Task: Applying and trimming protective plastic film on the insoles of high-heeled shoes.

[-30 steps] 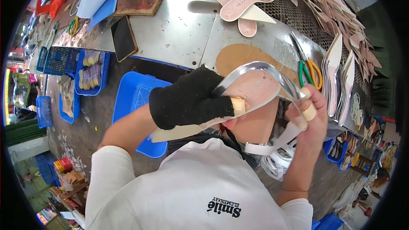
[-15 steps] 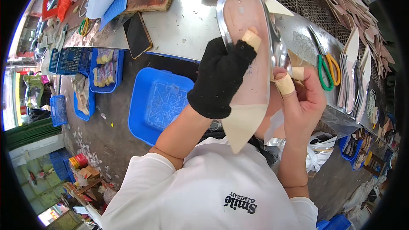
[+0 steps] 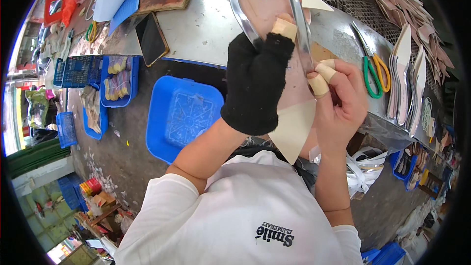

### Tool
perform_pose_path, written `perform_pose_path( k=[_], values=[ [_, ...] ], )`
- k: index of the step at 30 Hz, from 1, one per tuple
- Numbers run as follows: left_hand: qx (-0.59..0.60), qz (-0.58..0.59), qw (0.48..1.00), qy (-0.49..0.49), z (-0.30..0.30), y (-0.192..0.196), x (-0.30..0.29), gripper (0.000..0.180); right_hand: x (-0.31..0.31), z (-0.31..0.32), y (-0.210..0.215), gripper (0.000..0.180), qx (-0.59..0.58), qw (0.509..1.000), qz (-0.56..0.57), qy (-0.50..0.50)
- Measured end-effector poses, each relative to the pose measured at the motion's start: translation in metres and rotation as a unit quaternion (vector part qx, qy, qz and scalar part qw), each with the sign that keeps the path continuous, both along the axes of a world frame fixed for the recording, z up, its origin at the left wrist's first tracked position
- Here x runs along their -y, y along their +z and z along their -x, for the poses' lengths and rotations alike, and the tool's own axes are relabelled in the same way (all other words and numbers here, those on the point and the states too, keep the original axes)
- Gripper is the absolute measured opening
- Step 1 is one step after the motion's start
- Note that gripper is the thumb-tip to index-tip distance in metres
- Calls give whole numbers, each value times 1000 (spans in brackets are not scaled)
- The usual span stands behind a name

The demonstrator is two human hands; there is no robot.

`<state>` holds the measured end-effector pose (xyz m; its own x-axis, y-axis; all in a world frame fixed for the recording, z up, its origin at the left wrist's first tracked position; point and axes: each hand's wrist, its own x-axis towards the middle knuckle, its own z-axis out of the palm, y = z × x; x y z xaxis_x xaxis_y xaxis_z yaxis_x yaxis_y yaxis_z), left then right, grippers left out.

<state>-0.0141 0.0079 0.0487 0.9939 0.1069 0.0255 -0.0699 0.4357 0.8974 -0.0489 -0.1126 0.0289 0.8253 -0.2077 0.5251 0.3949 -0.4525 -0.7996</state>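
Note:
A pink shoe insole [image 3: 262, 2] with a shiny silver trim strip [image 3: 305, 39] round its edge is held up before me, over the table's front edge. Its lower end is a cream pointed flap [image 3: 295, 125]. My left hand [image 3: 257, 86], in a black fingerless glove, grips the insole from its left side. The taped thumb lies on the pink face; the other fingers are hidden behind. At the insole's right edge, my right hand [image 3: 341, 100] pinches the trim between taped thumb and fingers.
Green-and-orange-handled scissors [image 3: 371, 71] lie right of my right hand, beside stacked silver-edged insoles [image 3: 400, 71]. Pink pieces [image 3: 407, 14] are heaped at the far right. A phone [image 3: 151, 39] rests at the table edge, left. Below it stands a blue bin [image 3: 153, 113].
The insole has shifted slightly left and up, its pointed flap swinging right. My right fingers have closed in on its edge, and the silver strip that stood out there now lies close against it.

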Motion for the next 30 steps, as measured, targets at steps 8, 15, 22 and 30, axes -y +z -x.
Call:
perform_pose_path(
  k=[8, 15, 22, 30],
  values=[
    [-41, -127, 967, -218, -41, 3, -10, 46, 18, -10, 2, 11, -100, 988, -40, 114],
    [-50, 73, 908, -410, -32, -39, -20, 50, 30, -21, 10, 21, -286, 900, -249, 217],
    [-114, 91, 927, -347, -26, -32, -24, 37, 54, -16, 6, 24, -201, 940, -136, 238],
    [-121, 133, 955, -234, -27, -38, -10, 32, 43, -5, -3, 12, -234, 928, -258, 132]
  ],
)
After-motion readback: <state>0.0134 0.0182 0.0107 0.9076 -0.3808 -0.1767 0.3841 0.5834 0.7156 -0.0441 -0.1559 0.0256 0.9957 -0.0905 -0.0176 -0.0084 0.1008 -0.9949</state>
